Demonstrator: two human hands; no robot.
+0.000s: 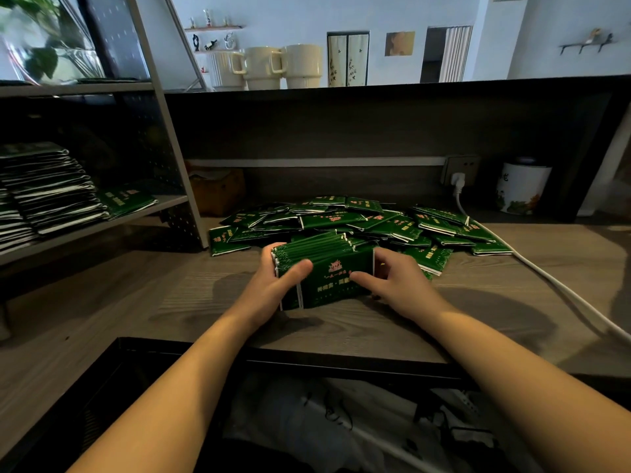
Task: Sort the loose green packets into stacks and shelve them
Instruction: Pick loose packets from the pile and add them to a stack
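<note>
Green foil wraps the stack of packets (pixel 324 268), which stands on edge on the wooden desk (pixel 191 298) and is squeezed between both hands. The left hand (pixel 276 281) grips its left end, thumb across the front; the right hand (pixel 396 281) clasps the right end. The front packet carries a pink emblem and pale lettering too blurred to read. Just beyond the fingers lies the loose heap (pixel 368 221). Far left of the left hand, shelved stacks (pixel 51 192) sit on a rack.
</note>
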